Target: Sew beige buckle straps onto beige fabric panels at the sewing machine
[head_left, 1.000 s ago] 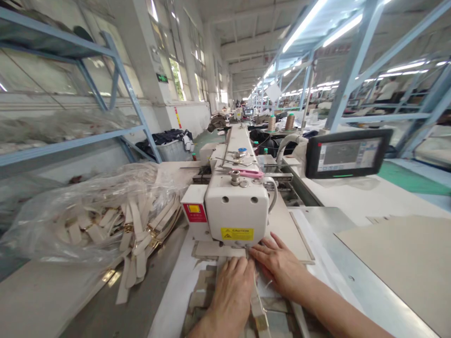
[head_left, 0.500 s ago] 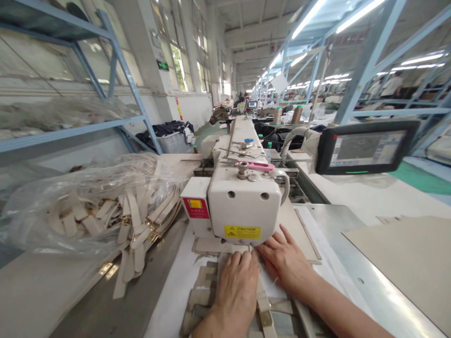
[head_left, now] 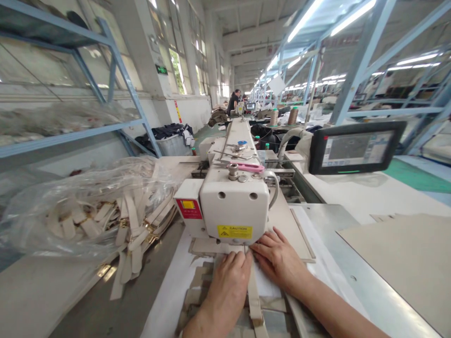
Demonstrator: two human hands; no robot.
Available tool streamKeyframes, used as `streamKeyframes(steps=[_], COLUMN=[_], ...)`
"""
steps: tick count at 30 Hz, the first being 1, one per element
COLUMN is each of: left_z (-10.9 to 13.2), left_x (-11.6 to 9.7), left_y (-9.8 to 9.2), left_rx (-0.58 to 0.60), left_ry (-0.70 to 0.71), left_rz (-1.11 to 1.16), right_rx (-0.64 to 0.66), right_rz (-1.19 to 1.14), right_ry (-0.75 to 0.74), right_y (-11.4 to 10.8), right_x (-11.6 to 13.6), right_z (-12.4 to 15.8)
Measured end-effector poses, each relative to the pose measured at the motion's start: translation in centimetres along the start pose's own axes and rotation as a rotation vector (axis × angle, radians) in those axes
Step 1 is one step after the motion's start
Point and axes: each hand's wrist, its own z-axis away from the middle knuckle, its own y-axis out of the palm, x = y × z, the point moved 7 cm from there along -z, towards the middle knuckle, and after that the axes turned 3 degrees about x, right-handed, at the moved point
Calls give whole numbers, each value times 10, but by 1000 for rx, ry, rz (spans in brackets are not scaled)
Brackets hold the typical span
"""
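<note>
Both hands are close together below the head of a white industrial sewing machine point(head_left: 234, 202). My left hand point(head_left: 229, 284) is closed, its curled fingertips on the far end of a beige strap point(head_left: 254, 298). From the right, my right hand point(head_left: 280, 260) reaches the same strap end, its index finger and thumb drawn together there while the other fingers lie out toward the machine. The fingertips partly hide the strap end. A beige clamp plate point(head_left: 294, 230) lies under and right of the machine head. Several beige strips point(head_left: 197, 295) lie beside my left wrist.
A clear plastic bag point(head_left: 88, 202) of beige buckled straps point(head_left: 128, 234) sits left. Pink-handled thread snips point(head_left: 248, 166) rest on the machine. To the right are a control screen point(head_left: 357, 148) and a beige sheet point(head_left: 398, 253). A person point(head_left: 233, 101) is far back.
The whole view has shifted slightly, so machine and hands appear a little further left. Both hands keep their place at the strap end. A person has appeared in the far background.
</note>
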Motion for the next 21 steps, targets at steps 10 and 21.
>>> streamKeyframes(steps=[10,21], left_z=[-7,-8], left_x=[-4,-4], left_y=[3,3], left_rx=[-69,49], left_ry=[22,-43], left_rz=[-62,-61], right_rx=[26,67], right_rz=[-20,164], right_ry=[16,103], right_y=[1,4], right_x=[-3,5], right_z=[-4,-16])
